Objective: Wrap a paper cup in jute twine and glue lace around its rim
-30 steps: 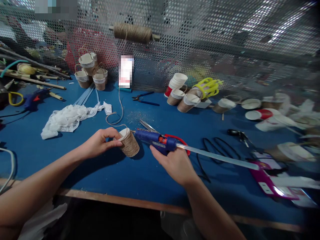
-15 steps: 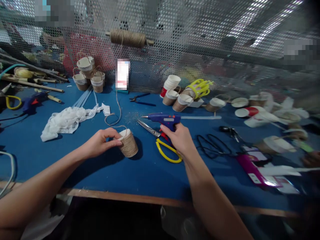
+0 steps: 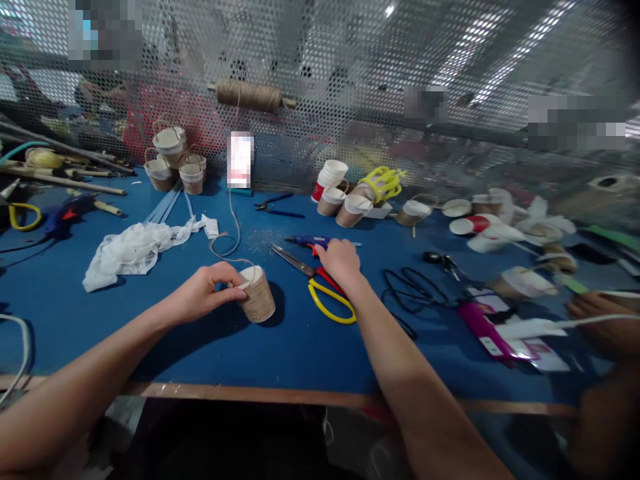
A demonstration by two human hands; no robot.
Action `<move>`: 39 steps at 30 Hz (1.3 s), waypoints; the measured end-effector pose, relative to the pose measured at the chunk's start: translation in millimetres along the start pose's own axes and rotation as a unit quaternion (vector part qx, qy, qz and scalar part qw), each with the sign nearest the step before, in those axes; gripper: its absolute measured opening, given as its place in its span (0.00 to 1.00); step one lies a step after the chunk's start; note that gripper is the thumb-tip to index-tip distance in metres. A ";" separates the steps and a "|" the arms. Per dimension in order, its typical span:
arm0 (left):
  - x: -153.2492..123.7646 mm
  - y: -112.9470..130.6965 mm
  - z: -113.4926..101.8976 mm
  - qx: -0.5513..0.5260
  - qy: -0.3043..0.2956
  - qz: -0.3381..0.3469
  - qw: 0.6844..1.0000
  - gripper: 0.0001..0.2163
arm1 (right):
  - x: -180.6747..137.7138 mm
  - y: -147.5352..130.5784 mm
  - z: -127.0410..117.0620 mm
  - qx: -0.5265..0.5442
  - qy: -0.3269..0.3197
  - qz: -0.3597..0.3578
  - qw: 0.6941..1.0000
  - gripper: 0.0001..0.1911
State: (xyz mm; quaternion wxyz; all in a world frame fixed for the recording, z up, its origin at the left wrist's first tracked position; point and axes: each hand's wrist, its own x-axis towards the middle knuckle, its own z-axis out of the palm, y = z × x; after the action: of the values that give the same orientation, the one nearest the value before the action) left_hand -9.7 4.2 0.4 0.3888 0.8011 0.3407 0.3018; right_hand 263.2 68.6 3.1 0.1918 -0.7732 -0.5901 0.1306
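Lowered toward worktop (image 3: 225, 360): one glue gun (image 3: 306, 240) of two, under right grip (image 3: 341, 261), closure hidden. Pinched in left grip (image 3: 213, 290): one twine-wrapped cup (image 3: 259, 300).

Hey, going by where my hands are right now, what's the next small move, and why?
Probably let the glue gun rest beside the scissors and free your right hand. Your left hand holds the cup near its rim, and loose twine trails from it, so a free hand could guide that.
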 end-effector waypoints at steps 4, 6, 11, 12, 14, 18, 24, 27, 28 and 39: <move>-0.4 2.3 -0.2 0.003 -0.013 0.010 1.000 0.08 | -27.8 -29.3 -1.2 0.089 -0.074 -0.123 0.986 0.14; -1.2 2.9 -0.1 0.002 -0.023 0.017 1.000 0.08 | -42.7 -46.0 2.2 0.145 -0.164 -0.191 0.957 0.19; -2.8 4.2 0.0 -0.004 -0.048 0.045 0.998 0.07 | -61.4 -70.8 15.7 0.387 -0.368 -0.186 0.825 0.20; -2.9 4.8 -0.2 -0.007 -0.049 0.044 0.998 0.06 | -62.2 -71.8 16.8 0.419 -0.381 -0.167 0.807 0.17; -3.0 6.4 -0.8 -0.015 -0.052 0.033 0.998 0.06 | -63.4 -70.3 15.9 0.444 -0.377 -0.144 0.800 0.12; -2.8 10.6 -2.6 -0.041 -0.055 -0.004 0.998 0.07 | -70.1 -60.4 5.0 0.473 -0.323 -0.131 0.809 0.09; -2.7 13.9 -3.7 -0.082 -0.061 -0.039 0.994 0.06 | -84.8 -48.4 -9.2 0.421 -0.176 -0.179 0.872 0.09; -3.1 14.0 -3.8 -0.095 -0.069 -0.048 0.992 0.06 | -88.2 -46.3 -7.0 0.414 -0.143 -0.188 0.879 0.10; -3.2 14.1 -3.9 -0.098 -0.071 -0.049 0.991 0.06 | -88.8 -45.7 -5.5 0.416 -0.140 -0.188 0.879 0.10; -3.1 16.3 -5.8 -0.154 -0.096 -0.029 0.983 0.09 | -93.4 -41.8 0.3 0.417 -0.165 -0.171 0.878 0.10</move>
State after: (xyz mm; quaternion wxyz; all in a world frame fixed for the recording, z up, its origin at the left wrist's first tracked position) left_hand -10.8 -3.4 16.2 0.5468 0.7470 0.2743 0.2604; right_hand 201.9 -11.6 19.5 0.4154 -0.4762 -0.6272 0.4553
